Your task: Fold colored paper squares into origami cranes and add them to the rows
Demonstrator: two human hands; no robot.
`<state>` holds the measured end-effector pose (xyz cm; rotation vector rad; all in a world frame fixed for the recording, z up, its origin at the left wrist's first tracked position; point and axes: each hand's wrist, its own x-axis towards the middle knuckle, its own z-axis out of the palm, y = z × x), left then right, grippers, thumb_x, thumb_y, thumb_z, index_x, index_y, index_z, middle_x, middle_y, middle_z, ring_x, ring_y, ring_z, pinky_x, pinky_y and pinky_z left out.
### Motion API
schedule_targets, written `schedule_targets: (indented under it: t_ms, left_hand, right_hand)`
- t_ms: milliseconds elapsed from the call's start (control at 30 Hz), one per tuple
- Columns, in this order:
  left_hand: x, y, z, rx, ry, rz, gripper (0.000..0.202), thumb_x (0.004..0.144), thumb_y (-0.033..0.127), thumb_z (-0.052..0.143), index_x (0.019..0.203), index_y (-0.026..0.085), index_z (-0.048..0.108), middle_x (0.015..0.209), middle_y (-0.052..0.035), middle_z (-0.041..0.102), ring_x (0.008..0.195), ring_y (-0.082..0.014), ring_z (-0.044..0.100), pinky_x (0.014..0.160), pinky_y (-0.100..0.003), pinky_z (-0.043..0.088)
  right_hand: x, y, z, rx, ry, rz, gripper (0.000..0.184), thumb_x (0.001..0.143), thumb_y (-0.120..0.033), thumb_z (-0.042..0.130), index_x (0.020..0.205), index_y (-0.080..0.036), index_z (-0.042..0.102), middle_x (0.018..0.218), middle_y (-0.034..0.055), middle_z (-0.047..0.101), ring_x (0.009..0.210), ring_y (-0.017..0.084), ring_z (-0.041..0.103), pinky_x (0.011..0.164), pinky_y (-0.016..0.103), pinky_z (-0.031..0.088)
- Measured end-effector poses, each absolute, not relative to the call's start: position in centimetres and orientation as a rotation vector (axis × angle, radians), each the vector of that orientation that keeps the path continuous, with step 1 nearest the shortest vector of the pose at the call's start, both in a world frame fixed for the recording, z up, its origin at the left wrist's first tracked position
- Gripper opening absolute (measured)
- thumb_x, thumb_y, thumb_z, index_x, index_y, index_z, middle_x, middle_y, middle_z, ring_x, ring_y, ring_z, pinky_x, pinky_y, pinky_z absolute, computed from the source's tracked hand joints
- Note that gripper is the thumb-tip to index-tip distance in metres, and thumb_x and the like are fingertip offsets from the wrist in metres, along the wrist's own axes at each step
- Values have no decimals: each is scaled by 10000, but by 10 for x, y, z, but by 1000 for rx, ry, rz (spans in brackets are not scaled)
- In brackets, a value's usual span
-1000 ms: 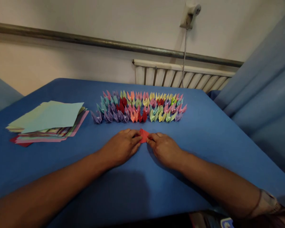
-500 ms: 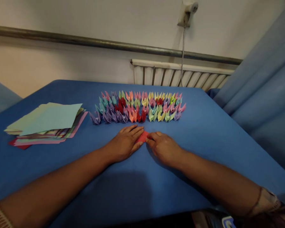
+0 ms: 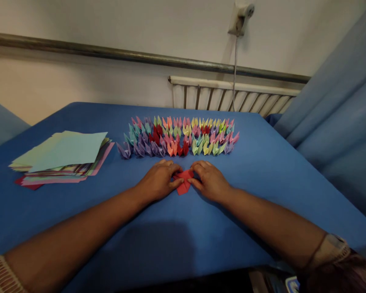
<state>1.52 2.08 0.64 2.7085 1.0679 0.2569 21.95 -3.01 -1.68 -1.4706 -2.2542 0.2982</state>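
A small folded piece of red paper (image 3: 183,188) lies on the blue table between my two hands, with creases and flaps showing. My left hand (image 3: 160,179) grips its left edge, thumb on top and fingers curled. At its right edge, my right hand (image 3: 212,179) pinches the paper between thumb and bent fingers. Parts of the paper are hidden under the fingertips. Just beyond my hands stand several rows of folded paper cranes (image 3: 172,148) in many colours, close together and upright.
To the left lies a loose stack of coloured paper sheets (image 3: 68,152), a pale blue one on top. The blue table (image 3: 247,244) reaches back to a wall with a metal rail (image 3: 125,56) and a white radiator (image 3: 207,83). A blue curtain (image 3: 338,106) hangs at the right.
The red paper was flat and mostly covered by my left hand; now more of it shows, turned with a point toward me. My left hand's fingers have curled in, and both hands grip its sides.
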Motion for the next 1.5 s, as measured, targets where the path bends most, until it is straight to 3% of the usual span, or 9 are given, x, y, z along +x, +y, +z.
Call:
schedule_targets:
  t_ms: [200,400,533,733,800,967,1167,1300,1500]
  left_hand:
    - [18,16,6,2621,1059,333,208,817,310,606,959,159,617,948,-77,629,902,-238,552,840,-382,443]
    - [17,9,11,2409,1064,393,127,792,300,607,798,181,563,897,-55,642,853,-220,577,786,-354,456]
    - [16,4,10,2190,1064,449,149,793,320,618,840,190,562,790,-2,625,698,-168,569,657,-301,450]
    - [18,-1,10,1790,916,641,464,783,332,678,1176,196,474,1019,-45,646,823,-177,650,735,-328,538]
    - [19,-2,11,1817,887,610,557,774,335,701,1254,201,452,979,-32,661,813,-182,662,743,-332,541]
    - [22,-5,13,1971,1001,610,391,780,310,677,1145,205,582,836,5,676,735,-173,642,708,-309,508]
    - [27,-6,10,1474,1017,683,234,718,349,722,829,162,638,771,1,666,680,-148,615,644,-265,486]
    - [26,-3,5,1248,1036,799,260,703,341,757,828,164,614,753,6,667,664,-136,618,642,-261,489]
    - [26,-1,1,1244,977,758,276,688,295,764,871,164,603,732,18,643,643,-119,611,639,-253,497]
  right_hand:
    - [217,-33,-22,-1522,-2181,361,501,864,-399,648,1276,-155,499,1240,138,574,1180,281,504,971,461,422]
    - [217,-33,-26,-1574,-2132,418,665,815,-466,685,1353,-150,454,1358,157,527,1242,316,464,1013,508,370]
    - [216,-33,-27,-1437,-2082,573,607,800,-316,718,1338,-205,459,1248,113,614,1154,266,552,984,475,393]
    - [213,-38,-22,-1220,-1955,829,491,848,-159,594,1291,-224,393,949,23,682,842,176,652,787,336,489]
    - [213,-42,-18,-1218,-2020,780,524,824,-129,582,1296,-213,369,930,24,676,782,176,642,745,328,489]
    - [212,-44,-18,-1133,-1997,700,499,813,-159,585,1272,-214,397,1052,70,647,869,188,628,786,350,496]
    - [212,-30,-26,-1033,-1509,824,374,831,-249,600,1172,-230,448,827,-8,579,742,132,578,741,306,500]
    - [210,-29,-29,-1038,-1387,1071,368,788,-374,684,1073,-223,506,947,35,634,838,150,619,770,318,514]
    - [211,-27,-32,-1057,-1415,1229,268,791,-449,673,800,-201,572,682,-31,589,611,115,538,614,268,460]
